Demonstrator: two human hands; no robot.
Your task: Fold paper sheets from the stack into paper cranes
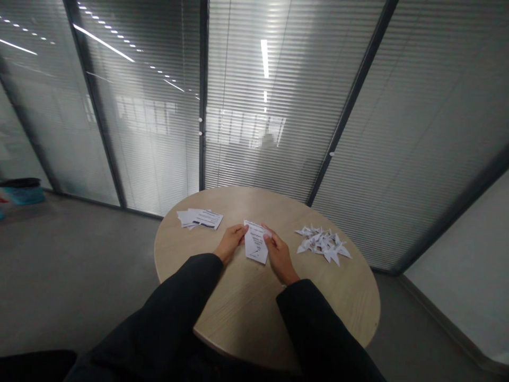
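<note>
A printed white paper sheet (255, 243), folded to a point at its lower end, lies in front of me on the round wood-grain table (246, 313). My left hand (229, 243) pinches its left edge, and my right hand (278, 254) grips its right edge. Its lower tip hangs close above the tabletop. To the left, a loose stack of printed sheets (200, 218) lies beyond my left hand. To the right, beyond my right hand, sits a heap of folded white paper cranes (323, 244).
The table stands on a grey floor, with glass partitions with slatted blinds (254, 122) behind it. A blue container with a dark lid (22, 195) sits on the floor at the far left. My black sleeves reach in from the bottom.
</note>
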